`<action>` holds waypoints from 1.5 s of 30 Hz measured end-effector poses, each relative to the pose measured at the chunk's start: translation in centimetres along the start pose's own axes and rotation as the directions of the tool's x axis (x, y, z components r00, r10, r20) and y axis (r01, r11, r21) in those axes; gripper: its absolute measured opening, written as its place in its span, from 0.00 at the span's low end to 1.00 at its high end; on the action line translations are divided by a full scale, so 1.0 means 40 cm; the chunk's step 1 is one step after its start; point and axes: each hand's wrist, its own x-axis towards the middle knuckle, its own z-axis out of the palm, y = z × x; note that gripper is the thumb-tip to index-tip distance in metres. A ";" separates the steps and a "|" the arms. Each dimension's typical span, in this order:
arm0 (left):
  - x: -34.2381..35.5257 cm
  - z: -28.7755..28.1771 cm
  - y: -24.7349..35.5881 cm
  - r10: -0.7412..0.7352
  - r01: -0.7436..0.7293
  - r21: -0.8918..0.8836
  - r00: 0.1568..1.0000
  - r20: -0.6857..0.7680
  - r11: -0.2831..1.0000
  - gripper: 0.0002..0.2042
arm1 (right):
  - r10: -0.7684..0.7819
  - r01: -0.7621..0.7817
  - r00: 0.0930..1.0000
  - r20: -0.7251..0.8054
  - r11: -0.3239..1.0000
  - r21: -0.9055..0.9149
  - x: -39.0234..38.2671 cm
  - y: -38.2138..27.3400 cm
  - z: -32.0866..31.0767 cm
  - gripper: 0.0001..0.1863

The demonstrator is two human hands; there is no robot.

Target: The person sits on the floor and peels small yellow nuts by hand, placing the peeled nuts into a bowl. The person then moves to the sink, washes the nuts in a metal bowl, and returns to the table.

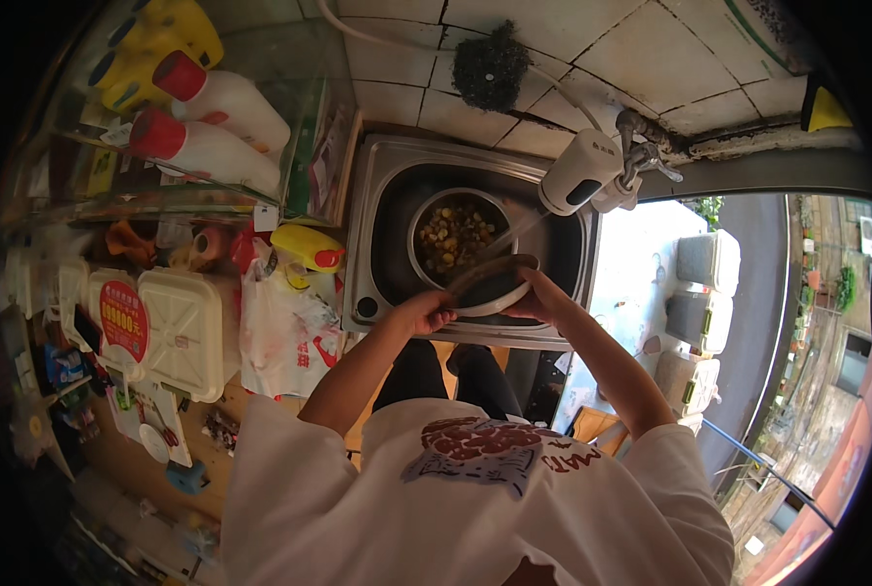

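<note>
bowl point(495, 289) was between the two hands, left hand point(424, 313) gripping one side, right hand point(541, 298) the other; just beyond them, a round basin point(412, 241) of chopped food point(455, 232) sat in the sink point(364, 220).

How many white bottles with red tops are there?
2: one red-capped white bottle in the picture's upper left, the other bottle just below it there. More may be hidden.

Kitchen (steel sink point(363, 244), tap point(639, 161))

A pale round bowl point(499, 285) tilts over the sink point(377, 166).
</note>
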 end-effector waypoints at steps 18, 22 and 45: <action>0.088 0.049 0.106 0.642 -0.289 0.698 0.700 -0.312 0.655 0.13 | -0.325 0.337 0.941 -0.098 0.930 0.148 0.079 0.139 -0.023 0.19; 0.116 0.047 0.134 0.609 -0.623 -0.006 0.766 -0.207 0.782 0.14 | -0.259 0.281 0.959 -0.115 0.920 0.273 0.122 0.143 -0.038 0.21; -0.026 0.126 0.103 0.783 -0.658 0.425 0.502 -0.368 0.621 0.26 | -0.579 0.819 0.530 0.619 0.163 -0.550 0.088 0.088 0.115 0.26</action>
